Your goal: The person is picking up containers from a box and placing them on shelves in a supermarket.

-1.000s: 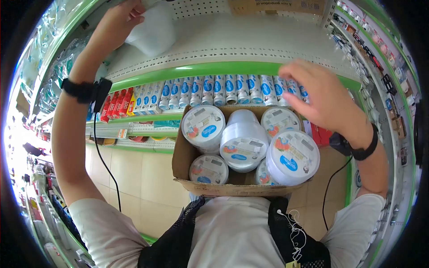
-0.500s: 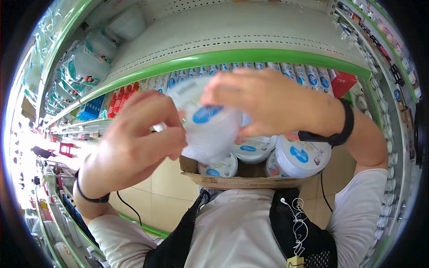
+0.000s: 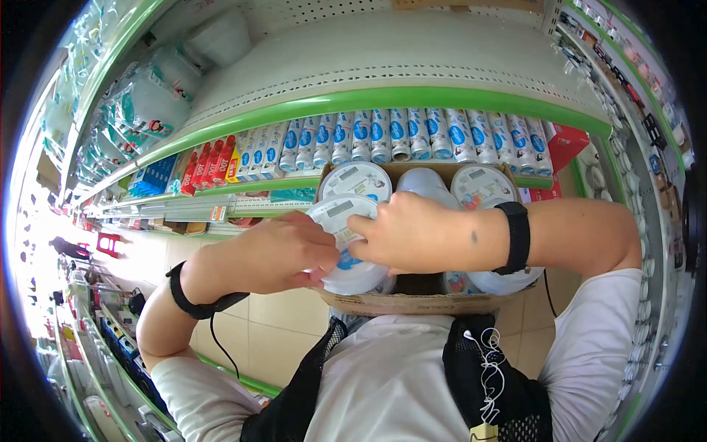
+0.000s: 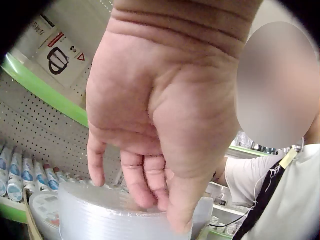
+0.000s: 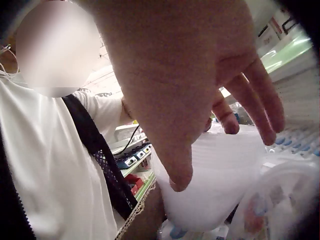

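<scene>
A stack of clear plastic bowls (image 3: 340, 215) in wrap, with a blue-and-white round label on top, is over the left side of an open cardboard box (image 3: 434, 303). My left hand (image 3: 283, 254) grips its near-left rim; in the left wrist view the thumb lies along the side and the fingers bend over the top edge. From the right, my right hand (image 3: 412, 232) holds the same stack, its curled fingers at the top label in the head view. The right wrist view shows that thumb against the frosted bowl side (image 5: 215, 175), other fingers reaching past.
More bowl stacks fill the box, including one at the back left (image 3: 357, 179) and one at the back right (image 3: 482, 184). Behind it, a shelf holds a row of blue-and-white tubes (image 3: 398, 136) and red boxes (image 3: 213, 162). Above runs a wide shelf (image 3: 412, 55) with a translucent tub (image 3: 224, 37) at its left.
My left hand has come down from the upper-left shelf. Half a second ago both hands were at a bowl stack higher up; it is now lower, over the box's left side.
</scene>
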Motion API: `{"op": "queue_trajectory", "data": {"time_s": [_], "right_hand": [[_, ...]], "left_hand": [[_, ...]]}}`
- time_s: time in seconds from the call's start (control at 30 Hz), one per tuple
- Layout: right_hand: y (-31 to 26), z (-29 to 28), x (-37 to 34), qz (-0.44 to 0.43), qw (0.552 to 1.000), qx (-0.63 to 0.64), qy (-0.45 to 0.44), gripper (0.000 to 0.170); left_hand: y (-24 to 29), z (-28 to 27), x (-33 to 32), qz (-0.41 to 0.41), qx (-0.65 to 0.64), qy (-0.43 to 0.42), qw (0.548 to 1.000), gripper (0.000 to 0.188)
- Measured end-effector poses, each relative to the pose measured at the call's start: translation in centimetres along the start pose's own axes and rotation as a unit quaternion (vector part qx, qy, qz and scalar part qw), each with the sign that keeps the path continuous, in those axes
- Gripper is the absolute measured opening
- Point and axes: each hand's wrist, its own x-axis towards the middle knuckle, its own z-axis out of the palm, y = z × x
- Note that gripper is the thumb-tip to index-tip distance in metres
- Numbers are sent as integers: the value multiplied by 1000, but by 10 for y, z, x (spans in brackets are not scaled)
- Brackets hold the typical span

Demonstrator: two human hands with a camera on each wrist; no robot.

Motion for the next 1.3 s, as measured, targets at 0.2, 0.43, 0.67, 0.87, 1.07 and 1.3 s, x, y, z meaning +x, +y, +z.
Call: {"op": "queue_trajectory", "data": {"time_s": [0.2,0.43,0.67,0.87,1.07,1.3], "right_hand": [[-5,12,7,-9,1000,13,5,42],[9,-32,-16,21,999,26,-40,49],[42,-88,-36,137,987,-33,79,35],[42,-107,-77,216,970,-70,82,30],[33,-110,-109,264,961,-59,65,31],[38,-91,-133,282,951,-58,109,30]], "left_hand": [[-4,4,-8,-11,-16,-23,1000,16],[-46,-78,-13,-35,-58,208,976,7],[-234,-188,-30,-198,165,541,800,41],[-328,-229,-29,-432,294,456,720,91],[-317,-235,-19,-559,343,400,640,82],[-294,-231,-16,-438,363,324,756,50]]}}
